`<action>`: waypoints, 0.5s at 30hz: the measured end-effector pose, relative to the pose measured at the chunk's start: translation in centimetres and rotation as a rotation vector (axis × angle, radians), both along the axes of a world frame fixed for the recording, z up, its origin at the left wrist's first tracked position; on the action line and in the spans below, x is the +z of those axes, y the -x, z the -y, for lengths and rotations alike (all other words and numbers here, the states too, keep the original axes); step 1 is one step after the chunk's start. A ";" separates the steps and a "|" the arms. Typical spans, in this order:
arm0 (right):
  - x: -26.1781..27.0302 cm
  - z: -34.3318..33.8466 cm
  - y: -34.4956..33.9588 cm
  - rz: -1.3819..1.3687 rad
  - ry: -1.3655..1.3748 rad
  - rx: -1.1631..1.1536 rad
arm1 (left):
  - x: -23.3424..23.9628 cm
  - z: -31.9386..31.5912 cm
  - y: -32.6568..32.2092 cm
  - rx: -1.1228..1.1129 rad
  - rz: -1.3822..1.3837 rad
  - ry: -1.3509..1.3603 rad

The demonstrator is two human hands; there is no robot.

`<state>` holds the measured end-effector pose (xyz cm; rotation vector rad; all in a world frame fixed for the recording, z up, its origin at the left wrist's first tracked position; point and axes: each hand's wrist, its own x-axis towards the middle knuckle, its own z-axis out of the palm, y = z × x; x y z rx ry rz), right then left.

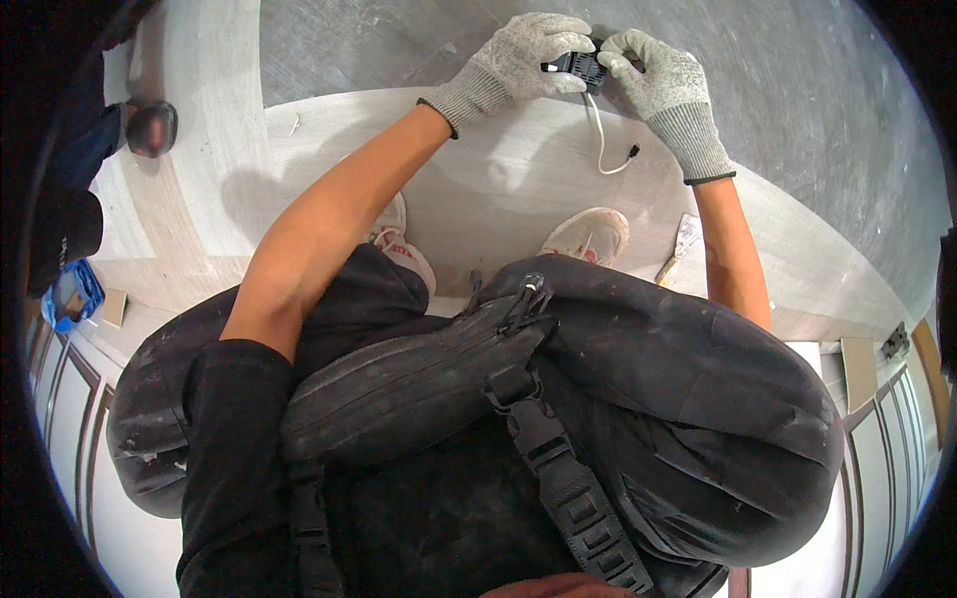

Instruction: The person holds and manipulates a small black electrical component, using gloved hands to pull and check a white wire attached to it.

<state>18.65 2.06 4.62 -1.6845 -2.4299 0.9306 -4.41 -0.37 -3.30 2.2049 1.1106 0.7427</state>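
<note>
Both hands wear light grey knit gloves and meet near the top of the head view. My left hand (531, 56) grips a small black slotted device (587, 69) between thumb and fingers, from its left side. At its right edge, the fingertips of my right hand (662, 75) pinch at the device; what exactly they hold is partly hidden. A short white cable (600, 138) hangs below the device and ends in a small black connector (635, 150) over the pale floor.
A scraper or putty knife (679, 250) lies on the pale wood-look floor (478, 164), right of my shoe (591, 235). Grey flooring (359, 45) lies beyond. Another person's dark sleeve (82, 134) shows at far left, above a blue roll (73, 295). Panelled boards (882, 463) stand behind me.
</note>
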 end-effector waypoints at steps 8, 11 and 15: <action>0.5 0.1 0.3 0.096 0.053 0.027 | -0.5 -0.1 -0.1 -0.019 -0.027 -0.032; 0.8 0.3 0.5 0.165 -0.112 0.138 | -0.7 0.0 -0.2 0.001 -0.075 -0.036; -0.2 0.7 0.5 0.167 -0.204 0.102 | -0.6 0.1 0.0 -0.005 -0.028 -0.036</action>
